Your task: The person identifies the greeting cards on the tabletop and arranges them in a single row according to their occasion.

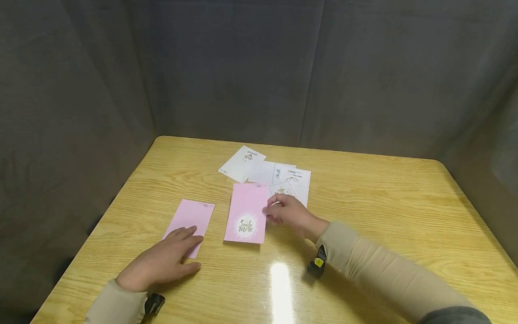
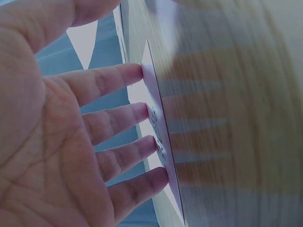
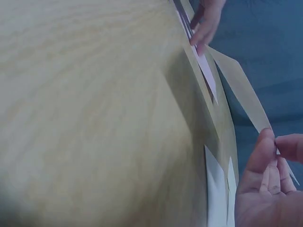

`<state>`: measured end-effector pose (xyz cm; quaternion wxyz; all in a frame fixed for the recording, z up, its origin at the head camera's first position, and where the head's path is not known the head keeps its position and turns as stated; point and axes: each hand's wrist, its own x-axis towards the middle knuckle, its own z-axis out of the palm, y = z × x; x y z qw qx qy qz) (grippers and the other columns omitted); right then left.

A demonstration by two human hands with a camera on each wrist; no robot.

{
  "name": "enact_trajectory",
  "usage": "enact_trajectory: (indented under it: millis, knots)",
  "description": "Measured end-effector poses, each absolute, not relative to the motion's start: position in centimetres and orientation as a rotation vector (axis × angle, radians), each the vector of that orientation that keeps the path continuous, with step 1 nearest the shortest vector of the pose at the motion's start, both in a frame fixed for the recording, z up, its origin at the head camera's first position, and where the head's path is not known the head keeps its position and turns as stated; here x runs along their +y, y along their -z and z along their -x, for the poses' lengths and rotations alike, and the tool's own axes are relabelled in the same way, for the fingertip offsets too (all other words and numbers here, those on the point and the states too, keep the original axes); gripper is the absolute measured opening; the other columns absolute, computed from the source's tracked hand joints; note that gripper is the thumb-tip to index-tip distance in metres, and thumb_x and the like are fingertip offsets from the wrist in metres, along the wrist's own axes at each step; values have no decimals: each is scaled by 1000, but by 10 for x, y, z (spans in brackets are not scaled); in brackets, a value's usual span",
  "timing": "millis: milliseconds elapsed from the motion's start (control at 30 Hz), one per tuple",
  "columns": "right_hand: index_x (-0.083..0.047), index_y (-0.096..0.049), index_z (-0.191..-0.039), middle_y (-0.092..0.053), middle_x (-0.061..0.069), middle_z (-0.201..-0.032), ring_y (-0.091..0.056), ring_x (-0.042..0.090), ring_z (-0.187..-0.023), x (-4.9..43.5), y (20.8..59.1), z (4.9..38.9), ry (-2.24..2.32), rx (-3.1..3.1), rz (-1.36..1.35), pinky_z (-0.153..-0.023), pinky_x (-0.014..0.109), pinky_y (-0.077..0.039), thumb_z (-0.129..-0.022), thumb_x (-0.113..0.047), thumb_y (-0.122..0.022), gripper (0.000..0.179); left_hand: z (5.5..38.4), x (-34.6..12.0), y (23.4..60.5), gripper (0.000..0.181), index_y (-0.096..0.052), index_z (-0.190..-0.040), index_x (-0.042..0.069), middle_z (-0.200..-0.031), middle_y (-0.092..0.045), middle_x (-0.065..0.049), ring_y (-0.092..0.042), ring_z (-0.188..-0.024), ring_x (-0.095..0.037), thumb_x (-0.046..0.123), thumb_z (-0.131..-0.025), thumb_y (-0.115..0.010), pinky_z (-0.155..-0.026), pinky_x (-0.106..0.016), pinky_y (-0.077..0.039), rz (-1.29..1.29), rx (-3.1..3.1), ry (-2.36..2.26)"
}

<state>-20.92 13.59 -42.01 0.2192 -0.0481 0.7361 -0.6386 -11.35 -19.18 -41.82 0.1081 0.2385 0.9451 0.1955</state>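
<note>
- Pinching the right edge of the "Smile More" card (image 1: 245,202), the right hand (image 1: 291,213) is clearly the nearer; the card sits mid-frame, left of that hand, raised off the surface (image 1: 384,216).
- Its long axis runs up and down the frame, round badge (words reading upright!) at the lower end.
- Over at lower left, the left hand (image 1: 166,258), fingers spread, touches a second pink card (image 1: 190,213), long axis slanting toward upper right.

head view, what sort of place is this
Perhaps a recording booth: dark grey fabric curtains around a glossy yellow wood-grain table, plus two black wrist-worn devices, suggest it.
</note>
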Motion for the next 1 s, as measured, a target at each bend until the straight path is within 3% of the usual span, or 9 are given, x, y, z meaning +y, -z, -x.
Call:
enact_trajectory:
  millis: [467, 600, 767, 867, 1000]
  knots:
    - [2, -55, -99, -68, 9, -81, -66, 16, -71, 109, 435, 186, 1749, 1917, 140, -67, 25, -57, -94, 6, -65, 12, 114, -191, 417, 63, -61, -139, 0, -152, -46, -28, -41, -141, -48, 34, -90, -78, -113, -61, -35, -694, 2776, -557]
    - [6, -49, -118, -70, 12, -82, -67, 17, -68, 103, 437, 184, 1734, 1967, 176, -66, 28, -58, -92, 5, -68, 32, 114, -191, 416, 63, -61, -140, 0, -152, -46, -28, -41, -141, -48, 34, -90, -77, -114, -60, -35, -699, 2781, -562]
    - [0, -37, -135, -70, 12, -80, -69, 18, -66, 97, 440, 184, 1693, 2086, 229, -67, 33, -62, -90, 2, -74, 58, 114, -191, 415, 64, -60, -141, 1, -154, -45, -27, -40, -142, -48, 35, -90, -77, -114, -61, -35, -681, 2768, -578]
    - [-2, -40, -126, -71, 11, -78, -71, 19, -67, 94, 440, 184, 1640, 2155, 268, -67, 34, -62, -90, 0, -75, 50, 114, -191, 415, 65, -60, -141, 1, -154, -45, -27, -39, -142, -48, 36, -90, -77, -114, -61, -35, -672, 2763, -583]
    - [-4, -47, -101, -71, 7, -74, -70, 16, -66, 91, 440, 182, 1566, 2221, 343, -63, 29, -60, -91, -1, -74, 29, 114, -192, 416, 66, -59, -142, 0, -155, -43, -27, -39, -142, -48, 36, -90, -77, -114, -61, -35, -671, 2760, -581]
